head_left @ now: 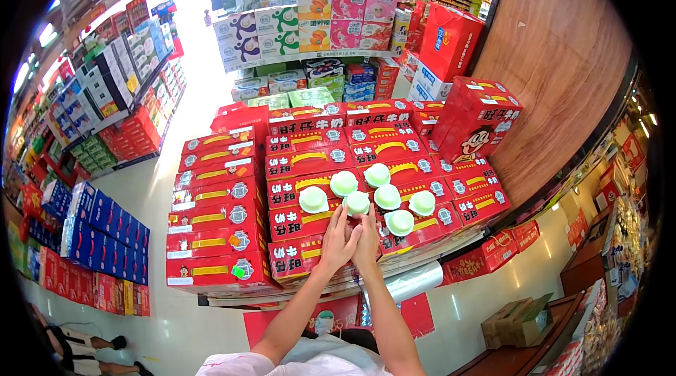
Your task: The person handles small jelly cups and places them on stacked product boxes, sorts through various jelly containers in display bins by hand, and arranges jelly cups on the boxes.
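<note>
Several pale green round cups or lidded tubs lie on red milk boxes [303,161] in the middle of the view. My left hand [339,241] and my right hand [365,239] are close together at the front of the group. Their fingertips touch the near side of one pale green tub [357,203], from the left and the right. Left of it sits another tub [313,200], and one more [400,222] sits to the right of my right hand. The fingers of both hands are extended.
An upright red box [475,122] stands at the back right beside a wooden panel [549,59]. Shelves of tissue packs [310,20] rise behind. Blue boxes [105,235] are stacked at the left. An open carton [517,321] is on the floor at the right.
</note>
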{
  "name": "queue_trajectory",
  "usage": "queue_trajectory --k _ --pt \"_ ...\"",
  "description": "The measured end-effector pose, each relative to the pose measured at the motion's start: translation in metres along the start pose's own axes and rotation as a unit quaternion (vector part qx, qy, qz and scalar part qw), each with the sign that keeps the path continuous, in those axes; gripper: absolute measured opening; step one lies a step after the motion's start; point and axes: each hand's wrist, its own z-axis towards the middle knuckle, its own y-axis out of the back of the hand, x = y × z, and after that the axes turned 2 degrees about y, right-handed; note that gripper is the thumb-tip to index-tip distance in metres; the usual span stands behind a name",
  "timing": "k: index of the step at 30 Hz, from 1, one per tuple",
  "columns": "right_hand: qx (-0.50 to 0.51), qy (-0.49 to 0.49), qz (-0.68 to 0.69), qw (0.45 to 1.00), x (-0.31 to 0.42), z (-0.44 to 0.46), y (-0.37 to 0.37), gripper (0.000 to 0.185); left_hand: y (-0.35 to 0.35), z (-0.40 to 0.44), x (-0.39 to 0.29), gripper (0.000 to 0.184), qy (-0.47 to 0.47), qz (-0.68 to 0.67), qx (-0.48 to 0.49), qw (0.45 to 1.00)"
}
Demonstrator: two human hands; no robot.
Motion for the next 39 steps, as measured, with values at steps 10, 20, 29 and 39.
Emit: queue_trajectory --k 10,20,29,39 --pt "0.055 -0.004 -0.035 0.998 0.001 0.001 0.006 0.048 -0.003 -0.003 0.005 0.062 -0.022 0.028 -0.010 0.999" --pt "-0.016 0.029 0.008 0.999 -0.003 -0.005 0.004 0.028 -0.004 -0.005 0.005 0.063 -0.069 0.072 -0.040 0.994" --pt "-0.057 0.032 0.049 0.997 -0.003 -0.009 0.006 0.022 -0.001 -0.007 0.001 0.035 -0.044 0.002 -0.068 0.997" --pt "-0.061 0.022 0.069 0.996 -0.003 -0.009 0.005 0.016 0.000 -0.006 -0.006 0.032 -0.005 -0.047 -0.031 0.998"
